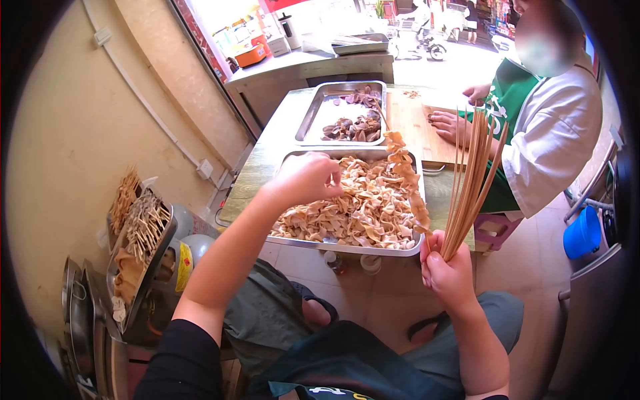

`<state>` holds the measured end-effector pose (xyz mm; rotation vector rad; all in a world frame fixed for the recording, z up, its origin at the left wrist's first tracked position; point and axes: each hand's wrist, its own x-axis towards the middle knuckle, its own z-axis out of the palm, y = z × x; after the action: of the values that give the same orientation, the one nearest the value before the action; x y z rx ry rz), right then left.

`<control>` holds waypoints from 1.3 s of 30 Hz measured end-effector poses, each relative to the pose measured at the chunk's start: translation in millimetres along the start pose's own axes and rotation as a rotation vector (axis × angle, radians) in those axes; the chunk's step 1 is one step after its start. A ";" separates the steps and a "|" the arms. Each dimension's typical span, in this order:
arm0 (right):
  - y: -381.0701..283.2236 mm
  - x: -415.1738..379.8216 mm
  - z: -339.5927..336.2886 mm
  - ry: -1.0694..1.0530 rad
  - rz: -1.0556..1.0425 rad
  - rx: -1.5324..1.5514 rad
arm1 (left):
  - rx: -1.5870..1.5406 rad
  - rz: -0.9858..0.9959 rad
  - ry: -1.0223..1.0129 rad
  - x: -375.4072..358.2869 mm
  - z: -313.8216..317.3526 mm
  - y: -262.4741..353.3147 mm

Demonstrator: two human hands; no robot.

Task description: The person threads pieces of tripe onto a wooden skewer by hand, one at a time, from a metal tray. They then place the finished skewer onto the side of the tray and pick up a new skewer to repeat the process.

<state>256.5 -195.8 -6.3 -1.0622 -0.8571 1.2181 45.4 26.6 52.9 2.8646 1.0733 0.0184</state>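
Bamboo skewers [473, 180] clenched as a fanned bundle in the right hand [448, 270], one threaded with folded beige pieces [405, 175] rising over the near tray [347, 248]. Left hand [305, 179] lowered over that tray's heap of beige pieces [353, 210], grip pinched at the fingertips; whether on a piece, cannot tell. Second tray [319, 110] with dark pieces farther along the worktop [257, 177]. Co-worker's hand [448, 125] flat on a cutting board [417, 127].

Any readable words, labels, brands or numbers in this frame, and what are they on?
None can be read.
Green apron of the person across the table: white marking, too distorted to read.
Yellow label on the gas cylinder: too small.
Shop signs in the street: blurred.
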 end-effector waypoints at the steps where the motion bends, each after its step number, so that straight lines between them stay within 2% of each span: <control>1: 0.6 0.2 -0.3 -0.003 -0.001 0.001 | -0.014 -0.016 0.048 -0.7 9.8 -0.1; 6: 1.0 0.0 -2.0 -0.004 -0.019 -0.020 | -0.040 0.058 0.174 3.5 13.8 -9.3; 9: 1.6 -0.5 -2.2 0.000 -0.002 -0.007 | -0.522 -0.123 0.141 5.6 4.4 -17.3; 10: 2.0 -0.5 -2.0 -0.002 -0.005 -0.008 | -0.520 -0.123 0.144 4.8 5.1 -23.5; 12: 4.3 -1.1 -1.9 -0.006 0.010 -0.022 | -0.898 -0.073 0.134 4.8 10.0 -36.5; 14: 7.7 -1.7 1.0 -0.027 0.049 -0.013 | -0.970 -0.063 0.141 -1.9 17.4 -39.5; 16: 14.6 -3.1 4.2 -0.048 0.092 -0.010 | -1.191 -0.117 0.194 -11.6 23.6 -37.2; 20: 36.7 -3.8 12.4 -0.127 0.159 -0.050 | -1.334 -0.232 0.358 -26.6 36.6 -35.2; 26: 53.0 -4.2 26.0 -0.175 0.235 -0.153 | -1.496 -0.238 0.475 -37.2 54.7 -49.5; 29: 54.2 -3.3 33.0 -0.162 0.293 -0.158 | -1.658 -0.147 0.479 -41.4 58.0 -54.3; 30: 55.3 -3.4 35.6 -0.140 0.316 -0.158 | -1.670 -0.169 0.491 -43.9 57.9 -56.4; 32: 60.4 -3.4 38.9 -0.142 0.316 -0.186 | -1.608 -0.038 0.523 -47.2 55.5 -59.8; 39: 67.1 -1.7 51.3 -0.169 0.305 -0.252 | -1.787 -0.050 0.555 -54.2 55.4 -61.4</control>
<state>187.8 -187.4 -54.7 -1.3430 -1.0248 1.4986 -33.4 33.1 -6.4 1.1638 0.5281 1.1211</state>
